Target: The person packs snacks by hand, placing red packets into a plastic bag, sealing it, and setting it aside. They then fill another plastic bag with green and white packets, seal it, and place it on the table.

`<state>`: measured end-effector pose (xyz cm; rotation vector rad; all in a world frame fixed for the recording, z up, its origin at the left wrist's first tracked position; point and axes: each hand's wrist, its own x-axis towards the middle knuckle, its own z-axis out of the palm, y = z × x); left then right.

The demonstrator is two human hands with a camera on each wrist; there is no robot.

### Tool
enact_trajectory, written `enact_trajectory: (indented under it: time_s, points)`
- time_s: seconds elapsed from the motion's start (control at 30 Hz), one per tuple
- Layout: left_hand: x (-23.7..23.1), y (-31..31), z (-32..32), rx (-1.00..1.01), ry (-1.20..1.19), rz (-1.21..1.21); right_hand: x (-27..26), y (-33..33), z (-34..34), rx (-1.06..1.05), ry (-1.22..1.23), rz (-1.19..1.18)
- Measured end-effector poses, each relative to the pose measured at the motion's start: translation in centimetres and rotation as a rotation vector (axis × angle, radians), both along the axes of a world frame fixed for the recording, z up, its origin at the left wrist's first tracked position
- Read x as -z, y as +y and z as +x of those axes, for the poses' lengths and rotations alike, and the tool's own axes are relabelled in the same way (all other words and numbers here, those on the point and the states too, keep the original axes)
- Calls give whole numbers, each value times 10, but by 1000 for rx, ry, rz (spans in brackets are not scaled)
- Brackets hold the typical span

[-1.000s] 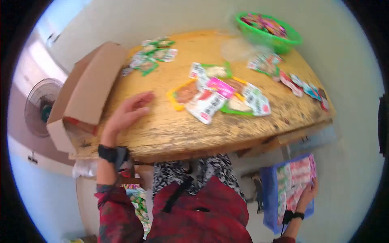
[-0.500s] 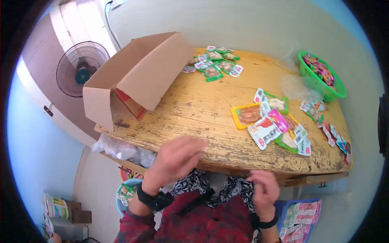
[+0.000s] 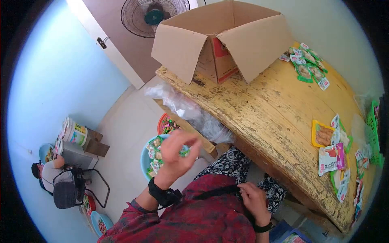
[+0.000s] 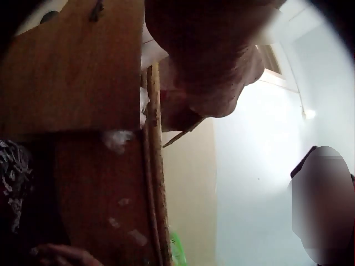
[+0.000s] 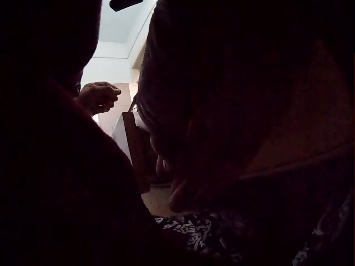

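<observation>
In the head view the left hand (image 3: 177, 156) is raised above the floor, in front of a blue basin (image 3: 146, 156) of green packets, fingers loosely bent and holding nothing visible. The right hand (image 3: 255, 201) hangs at the lap beside the red plaid garment (image 3: 194, 218), its fingers loosely bent; no held object shows. To its right on the yellow table (image 3: 259, 105) lie a white and pink packet (image 3: 331, 158) and a yellow packet (image 3: 323, 134). The left hand (image 4: 211, 61) looms dark in the left wrist view. The right wrist view is very dark.
An open cardboard box (image 3: 259, 44) stands at the table's corner, with green packets (image 3: 310, 67) behind. Plastic bags (image 3: 190, 111) bulge beneath the edge. A red basket (image 3: 167, 124), a fan (image 3: 154, 15) and a seated person (image 3: 60, 174) are around the left side.
The head view has swung left, bringing the seated person and blue basin into view. The right hand has left the blue crate of packets and come to the lap; the left hand has moved off the table.
</observation>
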<state>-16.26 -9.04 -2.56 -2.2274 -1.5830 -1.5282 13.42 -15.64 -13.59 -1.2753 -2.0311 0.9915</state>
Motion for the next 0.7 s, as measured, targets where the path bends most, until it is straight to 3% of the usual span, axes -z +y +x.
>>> enact_trajectory:
  time_s: [0.13,0.27,0.43,0.53,0.7]
  points:
    - [-4,10,-7,-57,-105,1,3,0,-1,-33,-27,-29]
    - [-9,14,20,123,-17,21,-15,6,-2,-94,69,-72]
    - [-15,40,74,319,20,38,-121,15,24,-272,159,64]
    - [-18,56,92,371,8,49,-190,29,66,-245,35,97]
    - [-21,71,101,356,126,-54,-261,86,123,222,-316,384]
